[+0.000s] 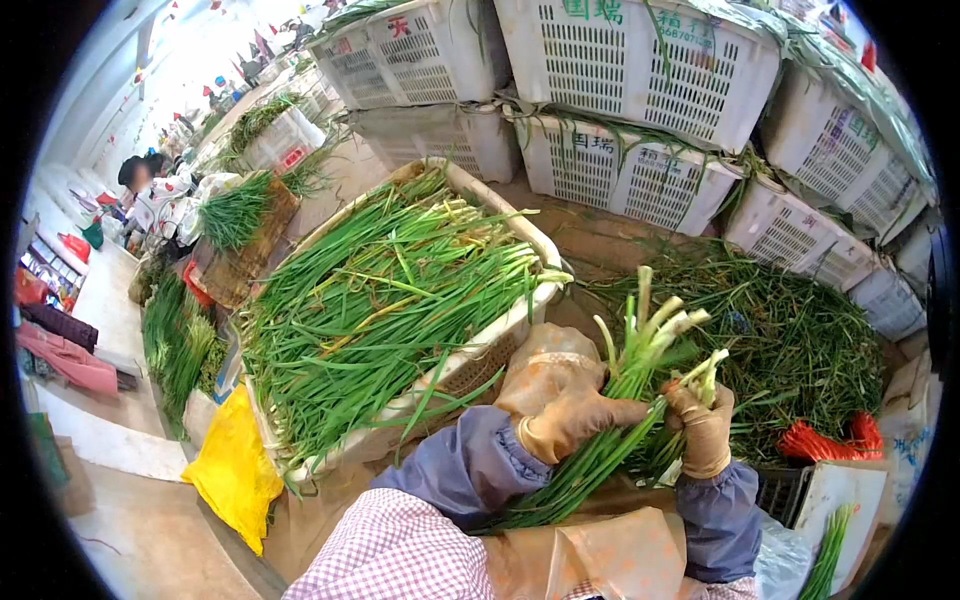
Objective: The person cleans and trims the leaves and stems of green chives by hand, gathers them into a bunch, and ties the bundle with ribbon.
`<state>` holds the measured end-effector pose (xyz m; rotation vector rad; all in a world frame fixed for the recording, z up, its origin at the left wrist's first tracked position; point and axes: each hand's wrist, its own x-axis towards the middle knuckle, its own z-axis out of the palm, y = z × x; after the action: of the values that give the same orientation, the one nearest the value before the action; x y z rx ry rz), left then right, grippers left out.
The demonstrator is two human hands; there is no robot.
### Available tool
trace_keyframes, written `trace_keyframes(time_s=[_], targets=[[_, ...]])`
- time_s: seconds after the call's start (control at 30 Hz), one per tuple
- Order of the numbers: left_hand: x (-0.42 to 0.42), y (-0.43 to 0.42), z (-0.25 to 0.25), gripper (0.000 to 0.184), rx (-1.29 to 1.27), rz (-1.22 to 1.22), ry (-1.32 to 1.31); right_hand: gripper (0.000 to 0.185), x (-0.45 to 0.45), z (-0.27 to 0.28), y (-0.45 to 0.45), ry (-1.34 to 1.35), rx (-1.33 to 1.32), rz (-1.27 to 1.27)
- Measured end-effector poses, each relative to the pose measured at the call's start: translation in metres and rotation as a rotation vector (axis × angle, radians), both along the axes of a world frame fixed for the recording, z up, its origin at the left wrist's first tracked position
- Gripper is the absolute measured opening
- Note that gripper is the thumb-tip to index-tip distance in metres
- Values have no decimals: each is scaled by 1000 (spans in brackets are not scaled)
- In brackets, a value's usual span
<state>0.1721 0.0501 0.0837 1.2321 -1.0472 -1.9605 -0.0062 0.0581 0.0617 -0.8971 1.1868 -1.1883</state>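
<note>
My gloved left hand (580, 424) is closed around a bundle of garlic chives (592, 475), long green leaves with pale white ends pointing up and away. The leaf ends trail down toward my lap and sleeve. Just right of it, my gloved right hand (703, 428) pinches a smaller clump of chives (706, 372) near its white ends, its fingers closed. Part of the clump's leaves is hidden behind the hand. Left of my hands stands a large white crate (470, 352) heaped with chives (385, 285), white ends to the right.
Stacked white slatted crates (640, 65) line the back. A pile of loose green leaves (760, 340) lies behind my right hand, with red netting (835, 440) beside it. A yellow bag (235, 465) lies left of the crate. Another person (160, 195) sits at far left.
</note>
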Motion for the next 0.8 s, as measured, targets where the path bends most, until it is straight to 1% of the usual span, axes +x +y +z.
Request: trace_keyframes(time_s=[0.03,0.07,0.13,0.17,0.2,0.27,0.3,0.37,0.4,0.47,0.53,0.6,0.63,0.67,0.7,0.73,0.8], targets=[[0,2,-7,33,106,40,114,15,1,-1,1,-53,23,-69],[-1,3,-14,30,213,83,220,15,1,-1,2,-50,25,-74],[-5,7,-17,30,54,87,244,15,1,-2,4,-6,96,78],[-5,8,-9,31,-60,82,130,13,3,-1,4,18,119,132],[-6,10,-10,31,-59,80,130,13,3,-2,4,-25,106,174],[-8,14,-14,35,83,197,203,12,-3,-3,2,-58,126,231],[-7,13,-14,35,84,194,201,12,-4,-3,1,-60,127,229],[-4,12,-13,35,67,243,165,12,-9,-4,1,58,108,281],[-3,11,-6,35,81,224,166,12,-9,-8,-2,58,121,261],[-6,11,6,30,-166,205,210,13,-13,-21,-3,139,42,125],[-7,13,-4,23,-51,170,194,15,-26,-23,-11,82,-58,-103],[-5,18,-14,18,76,186,242,16,-43,-28,-14,-50,20,-117],[-4,17,-13,15,127,166,172,20,-41,-20,-10,-67,73,-23],[-1,16,-30,14,382,162,270,23,-34,-13,-5,-90,123,75],[-1,16,-33,14,436,133,315,31,-25,-14,0,-143,130,107],[-2,15,-36,13,486,108,359,34,-17,-16,3,-242,149,157],[-5,14,-43,14,527,91,401,33,-6,-3,7,-401,157,274]])
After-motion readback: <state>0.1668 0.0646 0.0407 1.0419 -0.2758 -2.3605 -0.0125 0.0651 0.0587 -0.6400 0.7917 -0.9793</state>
